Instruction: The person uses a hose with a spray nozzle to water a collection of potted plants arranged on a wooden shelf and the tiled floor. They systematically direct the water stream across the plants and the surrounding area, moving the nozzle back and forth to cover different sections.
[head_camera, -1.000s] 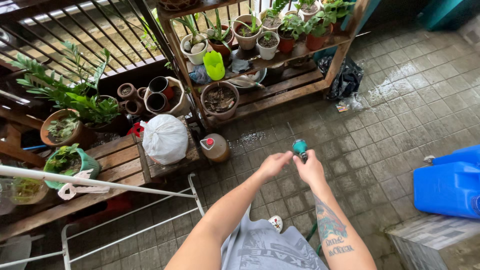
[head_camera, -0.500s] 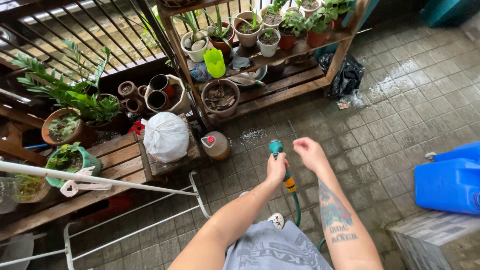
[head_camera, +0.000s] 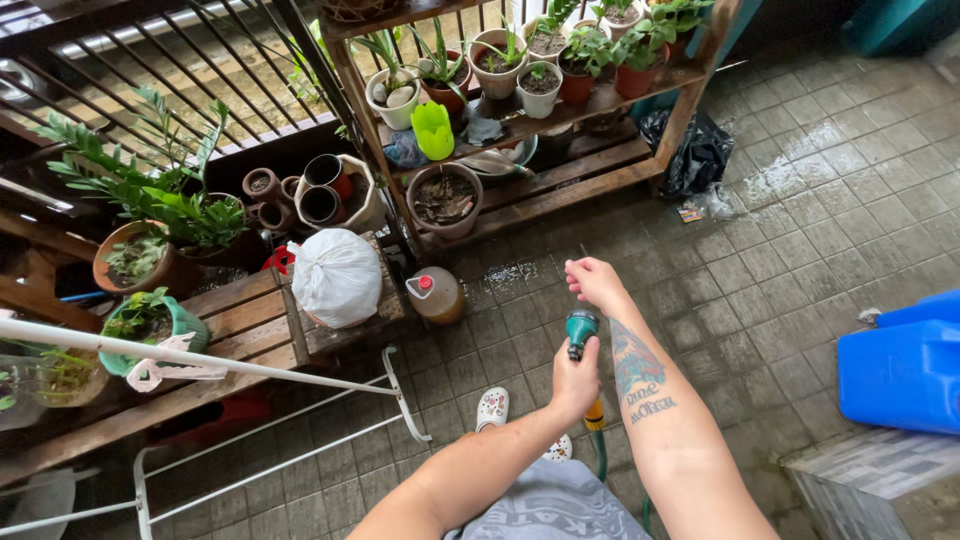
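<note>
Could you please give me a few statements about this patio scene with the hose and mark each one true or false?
1. The left hand grips the green hose nozzle. True.
2. The right hand holds the nozzle too. False: it is extended ahead of it, holding nothing.
3. A white tied bag sits on the wooden bench. True.
4. The blue container stands on the plant shelf. False: it sits at the right edge, away from the shelf.
5. A bottle with a red cap stands on the tiled floor. True.
</note>
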